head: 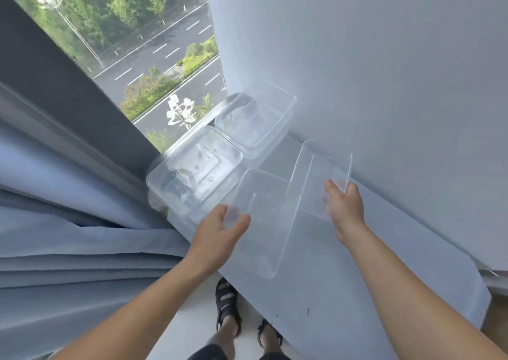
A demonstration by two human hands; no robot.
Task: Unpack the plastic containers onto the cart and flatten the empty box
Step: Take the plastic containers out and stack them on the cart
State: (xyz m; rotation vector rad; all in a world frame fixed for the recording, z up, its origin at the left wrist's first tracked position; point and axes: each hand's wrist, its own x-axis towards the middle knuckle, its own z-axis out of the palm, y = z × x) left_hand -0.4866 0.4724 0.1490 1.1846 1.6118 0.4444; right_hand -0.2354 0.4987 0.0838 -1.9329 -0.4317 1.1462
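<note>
Plainly, both hands are gripping: the left hand (222,227) pinches the near left corner of a flat container (264,222), thumb on top of the rim and fingers showing through the clear plastic beneath it. The right hand (343,205) grips the short end of a tilted container (321,172), thumb on one face and fingers curled round behind, so the tub stands up on a slant with its far end raised. The two held tubs meet along one long side, the tilted one just right of the flat one. The flat container lies low over the middle of the pale surface (357,277); I cannot tell whether it rests on it.

Toward the far left corner of the surface sits a near stack (195,170) of clear tubs, mouths up, and just beyond it a far stack (255,117), touching or almost touching. A white wall (384,57) rises along the surface's far edge. Left of the surface hang blue curtain (55,222) folds, with a window (137,43) above them. Below the near edge stands a sandalled foot (226,304)
</note>
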